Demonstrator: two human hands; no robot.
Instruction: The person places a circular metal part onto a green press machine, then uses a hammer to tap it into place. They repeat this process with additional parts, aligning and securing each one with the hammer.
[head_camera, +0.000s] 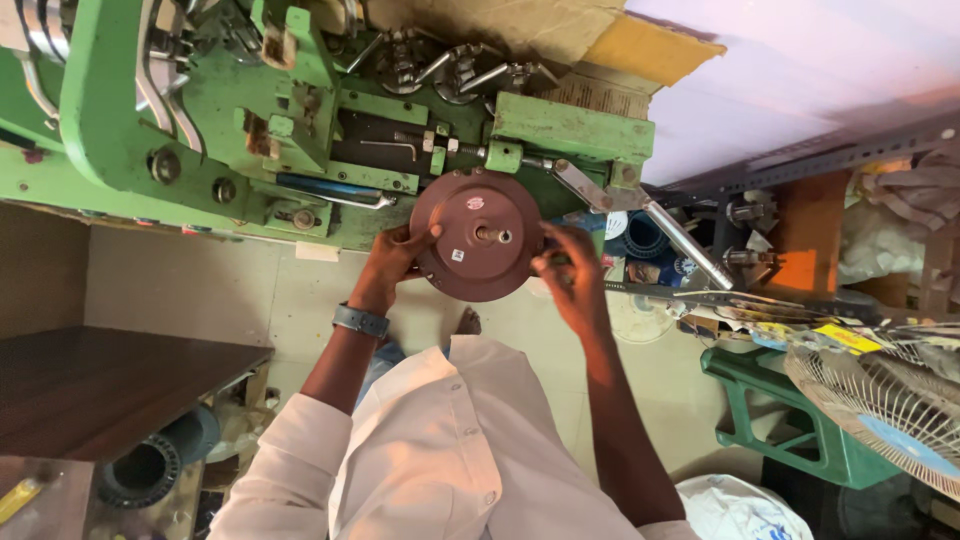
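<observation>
both hands gripped a round brown metal disc (478, 235) from opposite sides: the left hand (392, 262), with a watch (360, 320) on its wrist, had fingers curled over the left rim, and the right hand (568, 272) pinched the right rim. the disc sat upright against the front of a green machine (200, 130), a short shaft stub at its centre. a metal lever (660, 225) angled down to the right of the disc. a green plastic stool (790, 420) and a wire fan guard (880, 400) stood well apart at the right, a dark wooden table (100, 385) at the left.
</observation>
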